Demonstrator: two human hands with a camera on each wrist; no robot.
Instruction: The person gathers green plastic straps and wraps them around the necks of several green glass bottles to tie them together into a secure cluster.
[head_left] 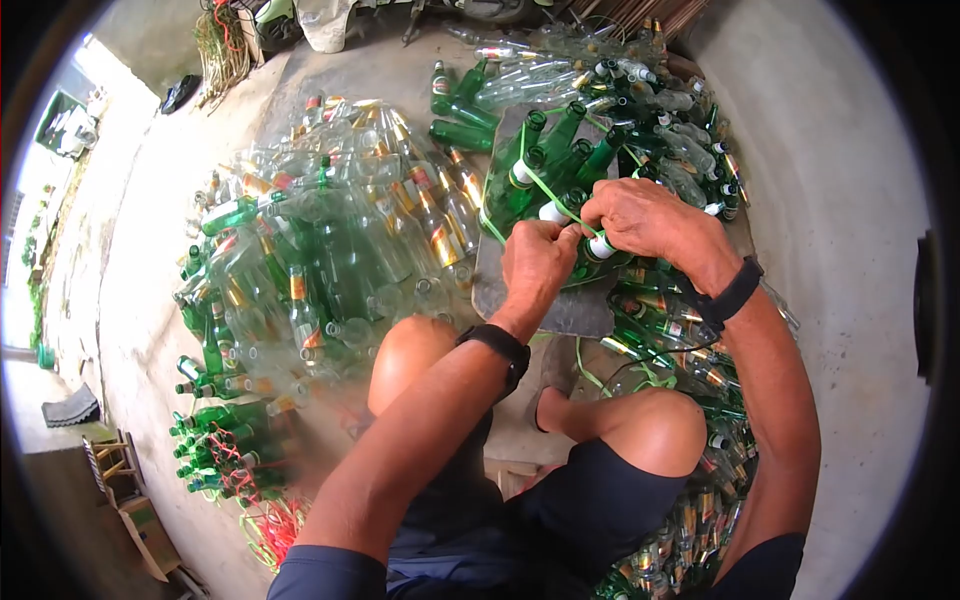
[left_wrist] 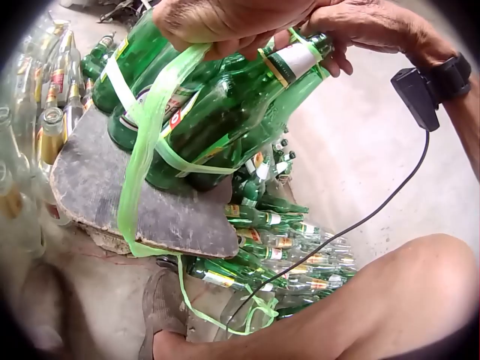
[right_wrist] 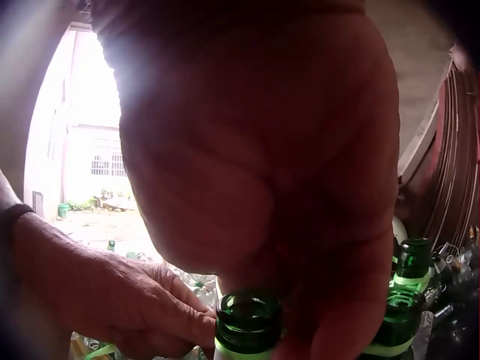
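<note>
Green bottles [head_left: 572, 150] stand bundled on a dark board [head_left: 490, 290], with green plastic strap [head_left: 545, 190] round them. My left hand [head_left: 538, 262] pinches the strap beside a bottle neck; in the left wrist view a wide length of strap [left_wrist: 142, 157] hangs from that hand [left_wrist: 232, 26]. My right hand [head_left: 645, 222] has its fingers curled at the strap by a white-labelled neck [head_left: 600, 246]. The right wrist view shows my right hand [right_wrist: 270, 165] large and dark beside a green bottle mouth [right_wrist: 249, 315], where its fingertips are partly hidden.
Clear and green bottles [head_left: 340, 220] lie piled at the left, and more bottles [head_left: 690, 150] at the right. Loose strap [left_wrist: 240, 326] trails near my foot [left_wrist: 165, 307]. Red netting [head_left: 275, 530] lies at the lower left. A pale wall [head_left: 840, 200] rises at the right.
</note>
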